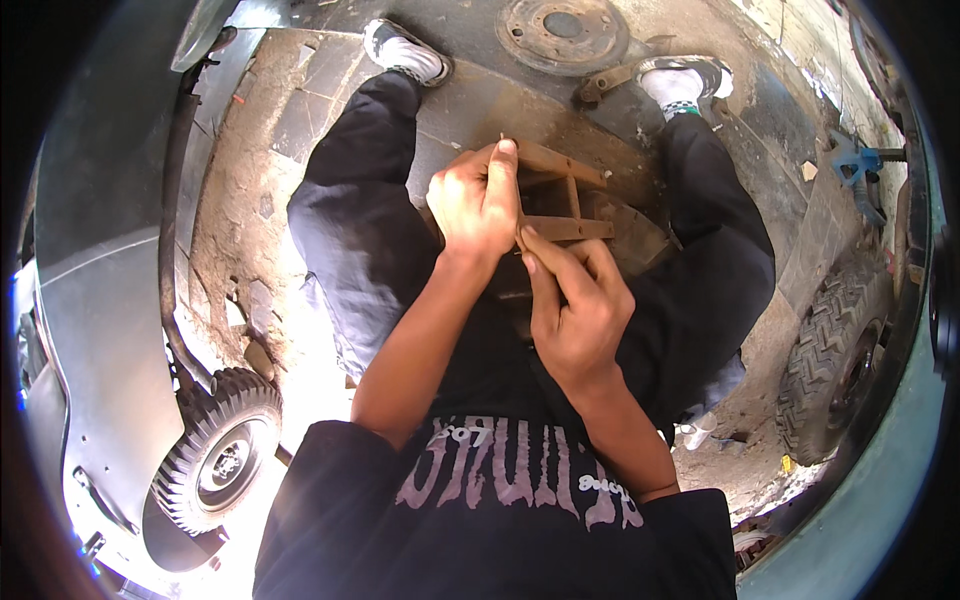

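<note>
Head view, brown frame [568, 229], disc [562, 38] beyond, tyre [812, 370] right

From the head, one wide fisheye view looks down on the nearby fingers [562, 264]

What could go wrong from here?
1. Cuts or scrapes: the left hand and right hand are bare, pinching at the left end of a rust-brown frame.
2. Slip: the frame sits between the person's legs with no clamp visible on it; it might shift if pushed hard.
3. Trip: a round metal disc lies near the right shoe, possibly awkward when standing.
</note>
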### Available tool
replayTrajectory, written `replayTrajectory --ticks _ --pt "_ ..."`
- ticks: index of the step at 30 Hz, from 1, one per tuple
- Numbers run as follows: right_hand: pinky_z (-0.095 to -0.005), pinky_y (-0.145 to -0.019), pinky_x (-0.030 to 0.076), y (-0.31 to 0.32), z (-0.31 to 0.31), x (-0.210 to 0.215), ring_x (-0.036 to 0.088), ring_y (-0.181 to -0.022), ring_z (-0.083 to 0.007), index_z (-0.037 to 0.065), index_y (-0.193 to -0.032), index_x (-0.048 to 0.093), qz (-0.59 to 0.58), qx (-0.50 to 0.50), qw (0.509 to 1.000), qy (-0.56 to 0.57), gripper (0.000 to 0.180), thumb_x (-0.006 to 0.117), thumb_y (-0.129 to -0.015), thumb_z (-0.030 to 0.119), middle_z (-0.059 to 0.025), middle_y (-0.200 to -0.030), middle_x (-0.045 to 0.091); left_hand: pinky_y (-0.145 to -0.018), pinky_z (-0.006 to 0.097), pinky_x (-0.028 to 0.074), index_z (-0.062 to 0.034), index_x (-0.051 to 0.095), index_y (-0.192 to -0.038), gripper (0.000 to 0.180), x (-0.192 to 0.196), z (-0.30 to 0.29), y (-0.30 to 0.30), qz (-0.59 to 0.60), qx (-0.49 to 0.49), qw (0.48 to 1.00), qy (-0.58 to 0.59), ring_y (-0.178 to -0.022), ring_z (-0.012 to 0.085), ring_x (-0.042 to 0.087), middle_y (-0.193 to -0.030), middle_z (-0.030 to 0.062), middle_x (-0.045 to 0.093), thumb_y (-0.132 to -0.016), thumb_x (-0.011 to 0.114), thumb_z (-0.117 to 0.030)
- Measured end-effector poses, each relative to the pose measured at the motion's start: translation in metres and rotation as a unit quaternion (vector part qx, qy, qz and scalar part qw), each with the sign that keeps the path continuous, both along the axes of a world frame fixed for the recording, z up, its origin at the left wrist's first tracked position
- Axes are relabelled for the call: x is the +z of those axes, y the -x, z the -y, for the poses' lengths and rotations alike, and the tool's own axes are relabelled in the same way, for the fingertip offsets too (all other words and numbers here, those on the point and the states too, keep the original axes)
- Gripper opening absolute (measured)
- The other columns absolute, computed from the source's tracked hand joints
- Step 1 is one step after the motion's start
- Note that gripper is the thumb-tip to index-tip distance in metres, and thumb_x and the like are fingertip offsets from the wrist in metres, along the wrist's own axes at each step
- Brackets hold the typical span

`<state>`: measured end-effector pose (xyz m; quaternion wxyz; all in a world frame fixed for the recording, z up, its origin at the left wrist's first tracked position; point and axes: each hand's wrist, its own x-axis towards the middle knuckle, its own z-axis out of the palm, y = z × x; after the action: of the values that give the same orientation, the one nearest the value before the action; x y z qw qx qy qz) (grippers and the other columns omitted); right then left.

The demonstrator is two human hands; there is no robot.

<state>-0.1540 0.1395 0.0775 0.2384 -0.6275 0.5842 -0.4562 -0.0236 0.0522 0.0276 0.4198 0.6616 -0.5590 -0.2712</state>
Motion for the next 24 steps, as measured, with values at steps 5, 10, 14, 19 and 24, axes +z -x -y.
replayTrajectory --ticks 5,10,14,19,24 --pt "-0.04 -0.064 0.054 -0.002 0.006 -0.011 0.064 -0.067 -0.028 0.003 -0.116 0.083 0.01 0.0 0.999 0.05 0.024 0.081 -0.093 0.001 -0.0119 -0.085 0.063 -0.064 0.051 0.049 -0.002 0.071 -0.08 0.042 0.005 -0.002 0.001 0.004 -0.007 1.0 0.016 -0.064 0.0419 0.065 -0.07 0.0221 0.065 -0.108 0.06 -0.031" --pt "-0.0372 -0.062 0.053 -0.003 0.008 -0.01 0.062 -0.065 -0.024 0.002 -0.117 0.083 0.025 -0.002 0.997 0.075 0.026 0.083 -0.092 0.0 -0.0111 -0.084 0.061 -0.063 0.05 0.048 -0.0021 0.07 -0.077 0.043 0.017 0.006 0.0 -0.003 -0.009 0.999 -0.044 -0.063 0.0402 0.065 -0.07 0.0215 0.066 -0.108 0.059 -0.03" --pt "-0.0383 -0.065 0.055 -0.003 -0.01 -0.005 0.064 -0.068 -0.0264 0.002 -0.117 0.083 0.017 -0.012 1.0 0.021 0.025 0.082 -0.092 0.0 -0.0121 -0.085 0.062 -0.061 0.049 0.047 -0.0018 0.068 -0.077 0.046 0.013 -0.004 0.005 0.014 0.003 1.0 0.022 -0.056 0.0368 0.059 -0.062 0.0187 0.061 -0.109 0.058 -0.033" --pt "-0.0384 -0.063 0.054 -0.006 0.002 -0.012 0.063 -0.067 -0.0258 0.003 -0.116 0.083 0.014 -0.012 0.999 0.049 0.026 0.083 -0.091 -0.001 -0.0115 -0.084 0.061 -0.06 0.047 0.046 -0.0013 0.068 -0.077 0.045 0.013 0.003 0.0 -0.011 -0.004 0.999 -0.037 -0.054 0.0341 0.057 -0.061 0.0183 0.059 -0.109 0.059 -0.032" --pt "-0.0391 -0.066 0.055 0.007 0.003 -0.01 0.064 -0.068 -0.0255 0.003 -0.113 0.083 0.041 -0.009 0.998 0.036 0.022 0.082 -0.091 -0.002 -0.01 -0.082 0.064 -0.055 0.044 0.044 -0.0011 0.066 -0.073 0.047 0.006 0.0 0.005 0.003 0.003 0.999 0.049 -0.048 0.0254 0.05 -0.054 0.014 0.053 -0.109 0.058 -0.03"
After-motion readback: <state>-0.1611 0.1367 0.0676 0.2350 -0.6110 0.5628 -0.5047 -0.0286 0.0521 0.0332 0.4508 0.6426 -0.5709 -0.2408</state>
